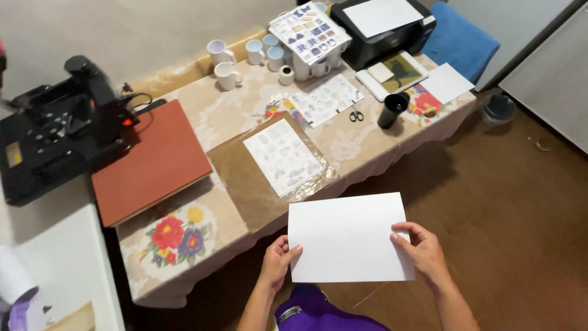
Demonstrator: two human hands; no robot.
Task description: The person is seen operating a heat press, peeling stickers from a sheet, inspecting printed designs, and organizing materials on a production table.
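Holding a blank white sheet of paper [348, 238] by its 2 lower corners, the person keeps it in the air just in front of the desk [214, 110], over the brown floor [508, 202]. The left hand [278, 260] has its fingers narrow, thumb on top pinching the sheet's bottom left corner; the right hand [419, 248] has its fingers curled over the right edge, clamped on the paper too.

Beyond the sheet's top edge, on the flowered cloth of the desk, a printed sheet of small designs [283, 156] lies on a brown sheet of baking paper [245, 178]. To the left sits a heat press [55, 135] with its red-brown pad [150, 159] swung out. Farther back stand several white mugs [228, 75], another printed sheet [326, 98], small scissors [356, 114] and a black tumbler [392, 110]. A black printer [383, 24] sits at the far end, with a stack of printed sheets [309, 30] resting on more mugs just beside it and a blue cushion [459, 43] to its right.
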